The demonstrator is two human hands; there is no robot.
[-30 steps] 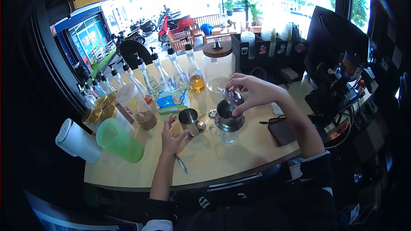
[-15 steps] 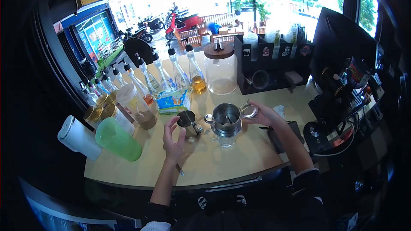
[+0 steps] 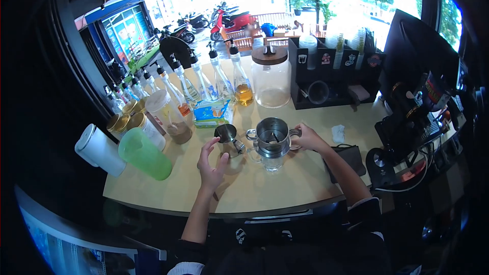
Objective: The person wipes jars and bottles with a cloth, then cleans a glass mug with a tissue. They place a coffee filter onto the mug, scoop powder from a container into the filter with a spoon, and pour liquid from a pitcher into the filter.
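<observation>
A metal drip filter stands on a clear glass mug, with something dark inside its chamber. At its right side my right hand is closed on a round metal lid, which is tilted on edge. To the left is a small metal cup, open at the top, with a metal clip-like part at its right side. My left hand is beside this cup, thumb and fingers spread apart, fingertips right at its lower left.
At left stand a green tumbler, a white jug and a lidded clear pitcher. Pump bottles line the back, near a tissue pack and a glass jar. A black cup organizer stands behind; a grinder-like machine is at right.
My right hand has turned the lid from nearly flat to on edge, close against the filter's right side. My left hand stays by the metal cup. The view has shifted slightly.
</observation>
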